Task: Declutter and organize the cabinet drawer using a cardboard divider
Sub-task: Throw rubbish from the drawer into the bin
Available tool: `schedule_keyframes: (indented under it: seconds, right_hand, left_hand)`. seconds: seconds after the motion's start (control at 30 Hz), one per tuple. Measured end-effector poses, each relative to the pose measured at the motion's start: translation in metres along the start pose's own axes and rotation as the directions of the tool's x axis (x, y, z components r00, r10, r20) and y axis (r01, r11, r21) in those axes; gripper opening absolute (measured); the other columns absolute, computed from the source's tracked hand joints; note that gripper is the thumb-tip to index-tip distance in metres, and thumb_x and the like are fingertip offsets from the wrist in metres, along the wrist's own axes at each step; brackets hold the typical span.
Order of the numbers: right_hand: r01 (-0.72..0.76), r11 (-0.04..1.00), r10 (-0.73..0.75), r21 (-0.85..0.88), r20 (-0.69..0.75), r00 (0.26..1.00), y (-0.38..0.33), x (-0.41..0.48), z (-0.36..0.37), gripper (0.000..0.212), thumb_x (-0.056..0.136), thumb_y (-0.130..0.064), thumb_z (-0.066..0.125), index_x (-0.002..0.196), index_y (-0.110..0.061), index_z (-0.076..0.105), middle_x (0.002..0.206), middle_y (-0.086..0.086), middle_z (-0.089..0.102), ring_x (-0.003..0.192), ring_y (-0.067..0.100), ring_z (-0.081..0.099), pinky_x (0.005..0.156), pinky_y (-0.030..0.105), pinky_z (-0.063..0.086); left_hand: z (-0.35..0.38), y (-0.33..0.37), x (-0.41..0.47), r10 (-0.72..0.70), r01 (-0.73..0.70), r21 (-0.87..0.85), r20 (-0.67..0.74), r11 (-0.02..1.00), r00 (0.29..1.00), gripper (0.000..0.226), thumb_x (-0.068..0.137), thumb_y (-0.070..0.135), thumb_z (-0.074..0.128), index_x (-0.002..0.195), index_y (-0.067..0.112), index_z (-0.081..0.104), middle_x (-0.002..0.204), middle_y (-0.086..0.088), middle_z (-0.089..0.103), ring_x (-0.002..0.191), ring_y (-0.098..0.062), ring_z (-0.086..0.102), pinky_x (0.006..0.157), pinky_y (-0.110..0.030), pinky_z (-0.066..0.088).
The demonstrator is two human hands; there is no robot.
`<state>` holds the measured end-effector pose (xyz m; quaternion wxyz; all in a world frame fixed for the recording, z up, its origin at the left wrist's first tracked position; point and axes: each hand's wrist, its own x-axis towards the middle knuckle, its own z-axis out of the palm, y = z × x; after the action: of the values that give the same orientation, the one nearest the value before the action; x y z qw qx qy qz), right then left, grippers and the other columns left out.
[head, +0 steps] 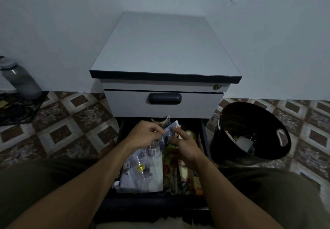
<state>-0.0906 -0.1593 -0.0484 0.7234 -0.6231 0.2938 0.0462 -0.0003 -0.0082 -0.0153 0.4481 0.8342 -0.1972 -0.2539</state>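
The lower drawer of a grey cabinet is pulled out toward me and is full of loose packets and papers. Over its back half my left hand and my right hand together hold a small dark blue packet with white print, the left pinching its upper left edge and the right holding its right edge. A clear plastic package with a yellow sticker lies in the drawer's left part. Colourful wrappers fill the middle and right. No cardboard divider is visible.
A black bin with some rubbish inside stands on the tiled floor right of the drawer. The upper drawer is closed. A grey bottle leans at the far left wall beside a dark cloth. My knees flank the drawer.
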Motion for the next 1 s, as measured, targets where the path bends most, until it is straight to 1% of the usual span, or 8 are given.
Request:
schedule_keyframes:
  seconds: [0.13,0.27,0.37,0.47,0.6,0.77,0.87,1.0]
  right_hand:
    - [-0.064,0.946,0.061,0.317,0.022,0.998,0.009,-0.003,0.003,0.044,0.094,-0.002,0.058,0.132,-0.025,0.057,0.125,0.013,0.063,0.096,0.031,0.068,0.063,0.034,0.055]
    - [-0.065,0.863,0.089,0.501,-0.025,0.996,0.019,0.000,0.005,0.048,0.090,0.013,0.053,0.126,-0.017,0.061,0.125,0.021,0.062,0.103,0.036,0.066,0.072,0.038,0.057]
    - [-0.052,0.840,0.101,0.540,-0.062,0.993,0.019,0.002,0.004,0.045,0.088,0.016,0.053,0.122,-0.012,0.063,0.128,0.022,0.060,0.111,0.040,0.062,0.079,0.045,0.057]
    - [-0.044,0.851,0.107,0.524,-0.090,0.990,0.014,0.002,0.001,0.043,0.087,0.016,0.055,0.122,-0.008,0.064,0.127,0.024,0.059,0.111,0.045,0.061,0.087,0.056,0.056]
    - [-0.034,0.870,0.089,0.492,-0.089,0.992,0.001,-0.008,-0.007,0.040,0.089,0.017,0.050,0.123,-0.001,0.063,0.121,0.023,0.061,0.091,0.037,0.065,0.059,0.038,0.059]
    - [-0.027,0.923,0.049,0.383,-0.048,0.998,-0.007,-0.016,-0.005,0.043,0.086,0.019,0.045,0.120,0.002,0.063,0.109,0.017,0.066,0.078,0.026,0.065,0.054,0.031,0.055]
    - [-0.032,0.963,0.034,0.268,-0.005,0.999,0.000,-0.016,0.003,0.041,0.085,0.019,0.045,0.114,0.000,0.066,0.110,0.016,0.065,0.082,0.027,0.064,0.053,0.029,0.055]
    - [-0.013,1.000,0.013,0.004,0.008,1.000,0.026,-0.010,0.012,0.036,0.085,0.014,0.052,0.101,-0.013,0.072,0.116,0.014,0.066,0.098,0.031,0.067,0.075,0.041,0.061]
  left_hand:
    - [-0.001,0.000,-0.002,-0.033,0.034,-0.038,0.031,0.999,0.999,0.016,0.087,0.011,0.070,0.088,0.025,0.078,0.090,0.001,0.076,0.087,-0.021,0.073,0.085,-0.047,0.059]
    - [-0.003,-0.002,0.001,-0.007,0.010,-0.052,0.071,0.999,0.997,0.015,0.089,0.013,0.069,0.094,0.026,0.077,0.093,0.002,0.076,0.088,-0.017,0.073,0.086,-0.048,0.058]
    - [-0.004,-0.008,0.003,0.021,-0.014,-0.056,0.128,0.998,0.992,0.029,0.091,0.017,0.068,0.117,0.030,0.069,0.101,0.001,0.075,0.088,-0.014,0.073,0.084,-0.043,0.060]
    - [-0.008,-0.018,0.006,0.073,-0.073,0.004,0.079,0.997,0.994,0.035,0.093,0.026,0.066,0.126,0.035,0.065,0.120,0.010,0.067,0.106,-0.003,0.064,0.091,-0.027,0.054]
    - [-0.018,-0.023,0.007,0.115,-0.118,-0.016,-0.126,0.993,0.985,0.023,0.093,0.021,0.067,0.115,0.026,0.071,0.111,0.012,0.069,0.103,-0.001,0.063,0.091,-0.020,0.049]
    - [-0.044,-0.027,0.003,-0.116,0.140,0.082,-0.245,0.987,0.963,0.020,0.094,0.010,0.055,0.082,0.008,0.071,0.083,-0.006,0.072,0.075,-0.024,0.067,0.069,-0.033,0.053]
    - [-0.053,-0.025,-0.007,-0.351,0.357,0.237,-0.070,0.904,0.934,0.024,0.093,0.010,0.048,0.090,-0.004,0.067,0.086,-0.022,0.071,0.068,-0.028,0.063,0.056,-0.031,0.049]
    - [-0.047,-0.023,-0.025,-0.632,0.498,0.521,0.110,0.694,0.767,0.021,0.094,0.019,0.056,0.099,0.000,0.062,0.092,-0.016,0.067,0.067,-0.024,0.065,0.055,-0.027,0.054]
